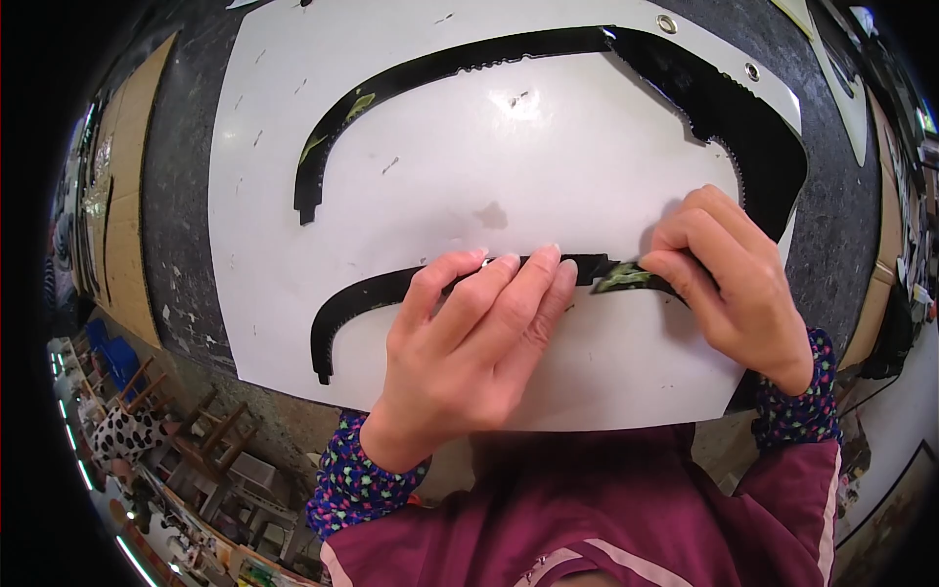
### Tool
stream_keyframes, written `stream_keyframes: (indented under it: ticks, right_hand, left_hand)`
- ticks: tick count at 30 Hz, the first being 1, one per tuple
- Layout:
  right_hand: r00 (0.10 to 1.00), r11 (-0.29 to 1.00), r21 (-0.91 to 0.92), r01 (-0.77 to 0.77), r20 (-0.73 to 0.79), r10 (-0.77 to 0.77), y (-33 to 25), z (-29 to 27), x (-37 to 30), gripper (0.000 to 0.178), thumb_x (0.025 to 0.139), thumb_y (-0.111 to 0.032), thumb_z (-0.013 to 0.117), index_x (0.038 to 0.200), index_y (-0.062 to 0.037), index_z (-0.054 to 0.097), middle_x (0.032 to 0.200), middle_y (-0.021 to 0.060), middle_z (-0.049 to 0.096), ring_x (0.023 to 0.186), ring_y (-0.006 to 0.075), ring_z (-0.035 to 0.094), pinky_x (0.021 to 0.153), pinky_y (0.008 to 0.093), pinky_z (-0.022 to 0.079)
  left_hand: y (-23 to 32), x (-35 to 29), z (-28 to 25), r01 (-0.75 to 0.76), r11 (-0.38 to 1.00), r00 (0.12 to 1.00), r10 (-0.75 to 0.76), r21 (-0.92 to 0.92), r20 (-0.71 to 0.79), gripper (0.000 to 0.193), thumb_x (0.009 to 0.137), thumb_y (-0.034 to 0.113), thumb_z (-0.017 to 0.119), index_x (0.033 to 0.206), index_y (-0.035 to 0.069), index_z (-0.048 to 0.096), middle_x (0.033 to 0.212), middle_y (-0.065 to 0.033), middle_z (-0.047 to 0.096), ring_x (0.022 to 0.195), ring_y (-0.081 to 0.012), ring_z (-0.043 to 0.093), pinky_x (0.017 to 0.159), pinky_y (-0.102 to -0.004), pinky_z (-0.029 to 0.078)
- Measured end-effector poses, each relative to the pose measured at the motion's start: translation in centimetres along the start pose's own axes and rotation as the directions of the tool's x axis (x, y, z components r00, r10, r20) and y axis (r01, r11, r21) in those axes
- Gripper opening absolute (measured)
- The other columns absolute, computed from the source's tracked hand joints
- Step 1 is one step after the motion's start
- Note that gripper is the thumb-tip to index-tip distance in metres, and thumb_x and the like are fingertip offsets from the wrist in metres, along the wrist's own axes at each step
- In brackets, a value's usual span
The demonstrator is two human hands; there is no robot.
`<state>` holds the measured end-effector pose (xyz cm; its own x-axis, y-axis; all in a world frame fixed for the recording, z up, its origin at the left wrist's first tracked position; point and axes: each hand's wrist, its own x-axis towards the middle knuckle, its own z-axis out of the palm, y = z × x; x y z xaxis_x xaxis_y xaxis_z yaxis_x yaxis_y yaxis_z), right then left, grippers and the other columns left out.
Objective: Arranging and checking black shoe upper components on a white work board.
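I have the near black strip (370,293) across the middle of my view, lying on a white sheet (440,147), its notched tip down at 8 o'clock. Its green-mottled patch (626,278) shows at 3 o'clock, and from here I can't tell whether that is a separate piece or part of the strip. The left hand (479,338) lies over the strip just below centre, palm down, fingers close together and fingertips resting along it. The right hand (724,279) sits at 3 o'clock, thumb and curled forefinger pinching the strip beside the mottling. Beyond both, I see a far black strip (421,67) arching from 10 o'clock over noon to a broader part at 2, apart from the left hand. Two metal eyelets (667,24) show between 1 and 2. Farther out, I get the dark tabletop (186,147) and brown cardboard (112,225) toward 9 to 10 o'clock, and a wooden stool (217,430) at 8
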<state>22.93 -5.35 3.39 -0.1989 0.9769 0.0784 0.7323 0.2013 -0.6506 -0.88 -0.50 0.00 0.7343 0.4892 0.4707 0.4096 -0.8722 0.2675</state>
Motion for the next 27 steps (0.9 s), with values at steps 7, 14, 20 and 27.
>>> stream_keyframes:
  ticks: [7,14,20,27]
  right_hand:
    - [0.995,0.991,0.095,-0.095,0.000,0.096,-0.5,0.4,0.0,0.010,0.085,-0.001,0.070,0.087,-0.0001,0.060,0.078,0.0108,0.055,0.072,0.0281,0.053,0.063,0.0362,0.043]
    - [0.996,0.998,0.016,-0.060,-0.063,0.061,-0.7,1.1,0.0,0.011,0.084,-0.001,0.071,0.085,-0.0001,0.059,0.078,0.0110,0.054,0.072,0.0291,0.052,0.064,0.0370,0.043]
    - [0.995,0.999,0.009,-0.053,-0.078,0.054,-0.7,1.3,0.0,0.012,0.084,-0.002,0.070,0.086,-0.0005,0.059,0.080,0.0114,0.054,0.073,0.0299,0.052,0.065,0.0382,0.043]
    - [0.998,0.999,-0.004,-0.035,-0.053,0.035,-0.6,1.1,0.1,0.012,0.085,-0.001,0.070,0.087,0.0015,0.059,0.081,0.0110,0.053,0.073,0.0276,0.052,0.064,0.0350,0.043]
  left_hand:
    - [0.0,-0.2,0.1,0.004,1.000,1.000,-0.004,-0.001,-0.009,0.019,0.080,0.007,0.076,0.098,0.004,0.077,0.105,-0.0048,0.071,0.089,-0.0158,0.062,0.081,-0.0351,0.052]
    - [0.1,-0.2,-0.1,0.013,1.000,1.000,-0.013,-0.006,0.023,0.034,0.073,0.006,0.074,0.107,0.006,0.077,0.111,-0.0049,0.071,0.092,-0.0171,0.060,0.084,-0.0359,0.054]
    - [0.0,-0.1,0.0,0.008,1.000,1.000,-0.008,-0.009,0.022,0.034,0.073,0.006,0.074,0.107,0.005,0.077,0.110,-0.0049,0.071,0.092,-0.0174,0.061,0.083,-0.0363,0.054]
    - [0.1,-0.1,0.0,0.007,1.000,1.000,-0.007,0.001,0.014,0.026,0.077,0.007,0.074,0.103,0.005,0.077,0.108,-0.0047,0.071,0.091,-0.0167,0.061,0.083,-0.0359,0.053]
